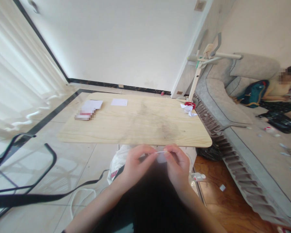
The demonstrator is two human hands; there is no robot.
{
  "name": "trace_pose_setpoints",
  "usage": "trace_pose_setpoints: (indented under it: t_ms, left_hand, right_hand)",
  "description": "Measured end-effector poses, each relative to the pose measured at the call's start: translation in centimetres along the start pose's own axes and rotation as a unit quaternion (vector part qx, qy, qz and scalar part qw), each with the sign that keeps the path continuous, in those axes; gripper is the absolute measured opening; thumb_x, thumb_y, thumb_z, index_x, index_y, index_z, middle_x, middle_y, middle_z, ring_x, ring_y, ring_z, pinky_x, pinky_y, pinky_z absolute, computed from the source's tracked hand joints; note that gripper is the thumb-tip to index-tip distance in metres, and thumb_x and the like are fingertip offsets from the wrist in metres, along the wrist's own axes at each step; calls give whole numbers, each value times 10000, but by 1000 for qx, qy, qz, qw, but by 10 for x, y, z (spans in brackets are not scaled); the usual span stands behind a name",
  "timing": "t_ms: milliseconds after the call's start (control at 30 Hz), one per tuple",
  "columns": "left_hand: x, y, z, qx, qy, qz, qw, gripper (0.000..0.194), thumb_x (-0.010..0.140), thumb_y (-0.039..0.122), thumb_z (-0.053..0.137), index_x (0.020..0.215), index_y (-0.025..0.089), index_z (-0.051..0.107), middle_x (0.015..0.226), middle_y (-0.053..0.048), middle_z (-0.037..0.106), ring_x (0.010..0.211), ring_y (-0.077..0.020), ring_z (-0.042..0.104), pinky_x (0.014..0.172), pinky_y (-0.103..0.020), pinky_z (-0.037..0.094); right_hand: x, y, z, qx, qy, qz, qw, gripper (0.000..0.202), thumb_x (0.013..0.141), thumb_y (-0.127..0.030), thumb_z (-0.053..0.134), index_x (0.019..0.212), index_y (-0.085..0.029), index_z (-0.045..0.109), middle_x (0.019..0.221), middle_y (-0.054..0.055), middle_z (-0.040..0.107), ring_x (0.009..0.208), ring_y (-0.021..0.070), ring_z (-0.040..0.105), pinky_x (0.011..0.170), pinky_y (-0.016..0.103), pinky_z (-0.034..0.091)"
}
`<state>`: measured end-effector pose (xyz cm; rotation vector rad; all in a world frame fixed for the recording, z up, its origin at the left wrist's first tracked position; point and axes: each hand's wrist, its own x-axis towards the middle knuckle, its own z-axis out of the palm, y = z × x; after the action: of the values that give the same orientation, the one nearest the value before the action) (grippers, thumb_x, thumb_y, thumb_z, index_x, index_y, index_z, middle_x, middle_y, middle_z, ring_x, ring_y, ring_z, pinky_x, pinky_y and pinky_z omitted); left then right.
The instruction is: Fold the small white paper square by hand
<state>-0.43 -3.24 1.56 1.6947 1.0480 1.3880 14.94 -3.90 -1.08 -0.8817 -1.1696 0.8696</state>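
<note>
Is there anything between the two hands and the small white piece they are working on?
Nothing visible does. The left hand and the right hand both pinch the small thin white piece directly, just in front of the near edge of the pale wooden table. What the piece is cannot be told.

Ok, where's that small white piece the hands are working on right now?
In the head view, the small white piece is pinched between the left hand and right hand, low centre, just in front of the wooden table near edge.
</note>
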Motion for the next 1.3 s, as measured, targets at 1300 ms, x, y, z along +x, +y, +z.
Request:
trace_pose_setpoints:
  t_ms: [1300]
  left_hand:
    - [-2, -5, 0, 1, -33, -63, 997, 177, 877, 254, 628, 768, 163, 734, 733, -37, 740, 702, -170, 676, 678, -266, 512]
  right_hand:
    - [3, -8, 9, -8, -26, 86, 996, 52, 807, -230, 702, 760, -234, 723, 737, -3, 691, 690, 157, 614, 630, 265, 490]
